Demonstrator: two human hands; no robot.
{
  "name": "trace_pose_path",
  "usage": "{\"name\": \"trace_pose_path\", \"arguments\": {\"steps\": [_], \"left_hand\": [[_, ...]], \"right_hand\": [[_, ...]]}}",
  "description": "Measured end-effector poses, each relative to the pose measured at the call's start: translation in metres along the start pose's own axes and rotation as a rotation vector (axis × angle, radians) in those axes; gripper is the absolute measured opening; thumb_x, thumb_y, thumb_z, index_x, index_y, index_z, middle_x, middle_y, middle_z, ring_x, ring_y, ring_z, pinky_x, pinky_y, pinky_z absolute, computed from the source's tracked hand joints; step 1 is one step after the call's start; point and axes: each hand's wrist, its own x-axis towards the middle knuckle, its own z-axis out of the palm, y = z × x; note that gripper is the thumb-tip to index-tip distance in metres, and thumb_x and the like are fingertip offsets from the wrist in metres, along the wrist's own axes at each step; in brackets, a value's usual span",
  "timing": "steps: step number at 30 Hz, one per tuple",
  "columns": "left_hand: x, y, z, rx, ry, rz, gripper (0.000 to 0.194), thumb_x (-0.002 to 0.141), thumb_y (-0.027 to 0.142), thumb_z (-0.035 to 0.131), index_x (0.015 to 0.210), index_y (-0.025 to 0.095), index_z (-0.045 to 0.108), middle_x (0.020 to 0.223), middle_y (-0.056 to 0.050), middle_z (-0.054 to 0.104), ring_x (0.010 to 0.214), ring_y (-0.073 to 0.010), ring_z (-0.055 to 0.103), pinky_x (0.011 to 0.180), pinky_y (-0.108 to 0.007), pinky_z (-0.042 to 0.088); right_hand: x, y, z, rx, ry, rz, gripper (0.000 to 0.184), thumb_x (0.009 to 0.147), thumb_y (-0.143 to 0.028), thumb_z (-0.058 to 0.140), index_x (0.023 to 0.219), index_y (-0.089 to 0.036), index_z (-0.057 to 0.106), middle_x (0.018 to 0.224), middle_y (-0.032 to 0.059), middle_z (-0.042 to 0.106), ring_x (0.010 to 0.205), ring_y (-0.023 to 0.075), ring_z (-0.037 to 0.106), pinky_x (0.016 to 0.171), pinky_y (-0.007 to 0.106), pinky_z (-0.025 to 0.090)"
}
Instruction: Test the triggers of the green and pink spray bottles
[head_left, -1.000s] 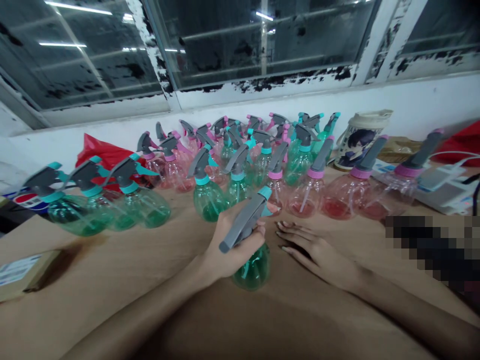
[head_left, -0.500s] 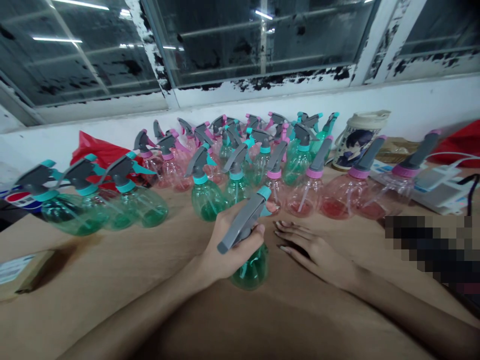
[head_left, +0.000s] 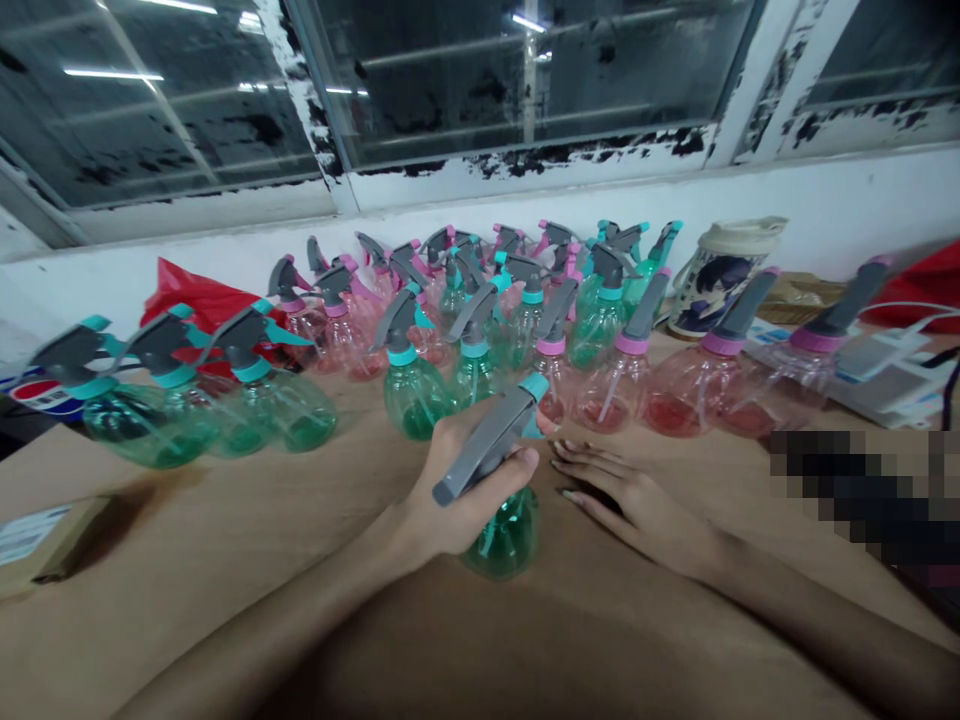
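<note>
Nearest, one green spray bottle [head_left: 506,548] with a grey trigger head [head_left: 487,448] stands at the middle of the table, and one left hand [head_left: 469,520] is closed around its neck and head. One right hand [head_left: 630,500] lies palm down just beside it, fingers loosely extended, holding nothing. Off to the left sits one labelled cardboard box [head_left: 56,545].

Beyond the hands comes a front line: three teal-collared green bottles [head_left: 307,425] at the left, two more green bottles [head_left: 416,400] in the middle, and four pink bottles [head_left: 679,395] with pink collars to the right. Behind these crowds a mixed cluster of pink and green sprayers [head_left: 529,300], perhaps more than a dozen; they overlap too much for a sure count. One tumbler [head_left: 716,285] with a printed figure stands right of the cluster, and two red bags [head_left: 195,300] flank the lot.

All rest on a wood-toned tabletop [head_left: 300,530]. At the back, a white wall [head_left: 870,200] rises to three windows [head_left: 540,80], their frames patched black, the dark glass showing bright tube lights [head_left: 112,75].
</note>
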Motion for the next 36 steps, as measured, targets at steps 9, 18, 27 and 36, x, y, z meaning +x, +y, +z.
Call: {"name": "trace_pose_path", "arguments": {"steps": [9, 18, 27, 36], "left_hand": [[0.001, 0.0051, -0.0017, 0.021, 0.009, 0.033, 0.008, 0.079, 0.024, 0.049, 0.081, 0.02, 0.055, 0.068, 0.001, 0.054, 0.062, -0.0132, 0.053, 0.058, -0.026, 0.043], [0.0037, -0.001, -0.0016, 0.042, 0.018, 0.078, 0.008, 0.077, 0.021, 0.048, 0.083, 0.022, 0.053, 0.067, 0.001, 0.055, 0.055, -0.0125, 0.048, 0.054, -0.026, 0.043], [0.0049, -0.0027, 0.0049, 0.025, 0.106, 0.023, 0.001, 0.076, 0.021, 0.049, 0.075, 0.02, 0.049, 0.066, 0.001, 0.045, 0.06, -0.0139, 0.047, 0.069, -0.031, 0.048], [0.0039, -0.0028, 0.0048, 0.029, 0.087, 0.023, 0.005, 0.078, 0.02, 0.048, 0.082, 0.021, 0.05, 0.066, 0.002, 0.046, 0.062, -0.0135, 0.05, 0.072, -0.031, 0.046]], "right_hand": [[-0.0004, 0.0001, 0.0, -0.011, -0.018, 0.008, 0.039, 0.09, -0.032, 0.04, 0.127, -0.02, 0.044, 0.133, 0.0049, 0.046, 0.124, 0.0193, 0.038, 0.104, 0.043, 0.033], [-0.0001, -0.001, -0.0014, -0.012, -0.032, 0.02, 0.039, 0.09, -0.034, 0.039, 0.127, -0.021, 0.045, 0.132, 0.0045, 0.047, 0.124, 0.0191, 0.038, 0.104, 0.042, 0.033], [-0.0002, -0.0002, -0.0014, -0.019, -0.035, 0.013, 0.039, 0.09, -0.033, 0.039, 0.127, -0.021, 0.044, 0.134, 0.0032, 0.045, 0.125, 0.0182, 0.037, 0.105, 0.041, 0.032], [0.0, 0.0003, -0.0016, -0.029, -0.041, 0.016, 0.039, 0.09, -0.034, 0.038, 0.126, -0.02, 0.045, 0.135, 0.0031, 0.044, 0.125, 0.0178, 0.036, 0.105, 0.04, 0.032]]}}
